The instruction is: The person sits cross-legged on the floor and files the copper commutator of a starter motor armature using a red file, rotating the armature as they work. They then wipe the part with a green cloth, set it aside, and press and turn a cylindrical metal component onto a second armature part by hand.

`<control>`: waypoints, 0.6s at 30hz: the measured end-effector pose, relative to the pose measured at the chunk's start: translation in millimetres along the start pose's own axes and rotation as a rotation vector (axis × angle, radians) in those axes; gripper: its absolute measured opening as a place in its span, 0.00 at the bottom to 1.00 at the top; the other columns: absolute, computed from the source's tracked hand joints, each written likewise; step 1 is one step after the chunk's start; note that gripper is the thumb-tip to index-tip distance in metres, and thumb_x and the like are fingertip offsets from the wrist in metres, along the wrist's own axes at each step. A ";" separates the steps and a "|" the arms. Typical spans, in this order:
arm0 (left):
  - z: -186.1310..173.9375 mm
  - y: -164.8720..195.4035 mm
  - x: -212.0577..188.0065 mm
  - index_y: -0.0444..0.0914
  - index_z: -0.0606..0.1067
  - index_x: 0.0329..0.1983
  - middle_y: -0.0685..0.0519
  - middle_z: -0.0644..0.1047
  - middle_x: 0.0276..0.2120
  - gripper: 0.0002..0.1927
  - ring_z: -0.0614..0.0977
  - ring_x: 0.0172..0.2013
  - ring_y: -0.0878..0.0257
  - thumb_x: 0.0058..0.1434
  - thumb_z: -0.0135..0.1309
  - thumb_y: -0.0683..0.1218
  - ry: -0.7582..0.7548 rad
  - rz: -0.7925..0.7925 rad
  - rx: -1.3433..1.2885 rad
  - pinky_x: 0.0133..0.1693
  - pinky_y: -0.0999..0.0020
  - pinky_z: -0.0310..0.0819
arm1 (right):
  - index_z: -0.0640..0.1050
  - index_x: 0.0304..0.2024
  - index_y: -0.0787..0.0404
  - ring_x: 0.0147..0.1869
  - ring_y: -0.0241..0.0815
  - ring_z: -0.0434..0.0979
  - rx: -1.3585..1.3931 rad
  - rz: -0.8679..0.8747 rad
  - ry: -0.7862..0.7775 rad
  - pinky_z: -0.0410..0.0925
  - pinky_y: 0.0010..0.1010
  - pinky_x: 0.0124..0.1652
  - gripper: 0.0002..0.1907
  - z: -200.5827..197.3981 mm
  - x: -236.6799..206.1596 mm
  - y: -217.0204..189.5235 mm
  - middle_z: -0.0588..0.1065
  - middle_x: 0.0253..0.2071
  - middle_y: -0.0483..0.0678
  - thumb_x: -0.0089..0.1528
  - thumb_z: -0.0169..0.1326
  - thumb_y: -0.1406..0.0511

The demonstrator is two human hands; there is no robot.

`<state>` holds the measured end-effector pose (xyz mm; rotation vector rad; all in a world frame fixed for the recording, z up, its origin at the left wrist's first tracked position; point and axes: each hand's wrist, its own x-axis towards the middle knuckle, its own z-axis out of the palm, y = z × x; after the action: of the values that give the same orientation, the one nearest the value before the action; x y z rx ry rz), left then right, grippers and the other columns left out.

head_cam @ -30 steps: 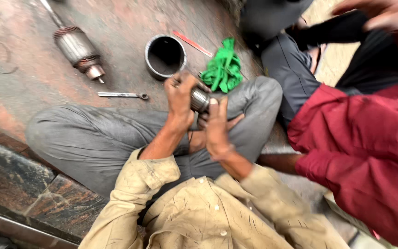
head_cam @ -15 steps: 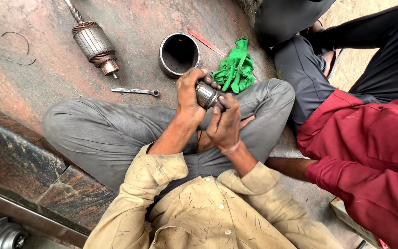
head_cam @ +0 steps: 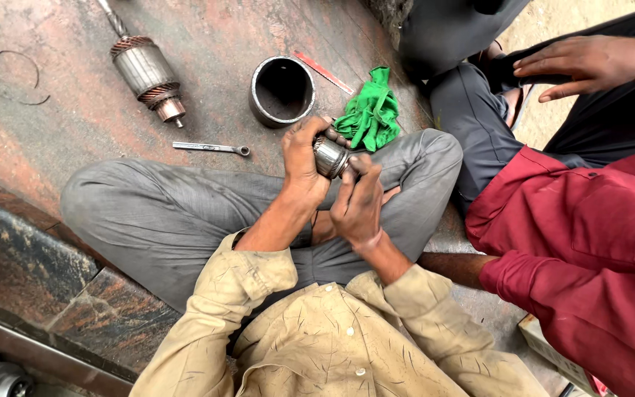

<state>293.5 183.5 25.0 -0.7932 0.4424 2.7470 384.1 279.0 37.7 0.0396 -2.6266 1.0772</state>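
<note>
Both my hands hold a small round metal part (head_cam: 331, 156) above my crossed legs. My left hand (head_cam: 301, 158) wraps its left side, fingers curled over the top. My right hand (head_cam: 359, 200) grips it from the right and below, thumb pressed against its face. My forearms come out of tan shirt sleeves; grey trousers cover my knees.
On the reddish floor ahead lie a hollow metal cylinder (head_cam: 282, 90), a green cloth (head_cam: 370, 115), a thin red strip (head_cam: 323, 71), a small wrench (head_cam: 211, 148), a motor armature (head_cam: 145, 71) and wire rings (head_cam: 18, 73). A person in a dark red shirt (head_cam: 589, 250) sits close on the right.
The view has shifted so the floor items sit further down and right. My hands keep their grip on the metal part. The neighbour's hand has come back into view at upper right.
</note>
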 end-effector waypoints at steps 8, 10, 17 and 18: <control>-1.8 -8.2 2.7 0.39 0.67 0.22 0.49 0.74 0.20 0.13 0.78 0.21 0.60 0.59 0.56 0.35 -0.086 0.132 0.061 0.27 0.60 0.79 | 0.63 0.54 0.64 0.35 0.46 0.65 0.998 1.017 -0.199 0.59 0.42 0.36 0.11 -16.6 30.0 2.7 0.69 0.40 0.53 0.74 0.41 0.62; -1.5 -3.2 5.3 0.37 0.70 0.23 0.50 0.73 0.20 0.10 0.77 0.21 0.60 0.58 0.55 0.36 -0.042 0.075 0.020 0.29 0.59 0.81 | 0.63 0.54 0.68 0.43 0.55 0.72 0.418 0.433 -0.133 0.65 0.46 0.43 0.12 -15.4 20.3 -4.1 0.71 0.43 0.58 0.73 0.41 0.65; -2.1 0.3 5.3 0.36 0.72 0.23 0.50 0.73 0.22 0.08 0.77 0.23 0.60 0.57 0.56 0.36 0.010 0.060 -0.004 0.31 0.59 0.80 | 0.64 0.53 0.69 0.47 0.57 0.75 0.107 0.035 -0.041 0.68 0.45 0.48 0.12 3.7 16.7 4.3 0.73 0.46 0.59 0.73 0.44 0.65; -1.6 -0.5 5.4 0.36 0.71 0.23 0.50 0.73 0.22 0.09 0.76 0.23 0.61 0.57 0.56 0.36 -0.013 0.083 0.001 0.32 0.59 0.81 | 0.64 0.56 0.66 0.45 0.52 0.72 0.237 0.268 -0.042 0.66 0.43 0.43 0.14 3.2 20.9 6.5 0.72 0.46 0.56 0.72 0.44 0.64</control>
<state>290.0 184.2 20.6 -0.7737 0.4844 2.8264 362.5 283.3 37.1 -0.2478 -2.5779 1.4878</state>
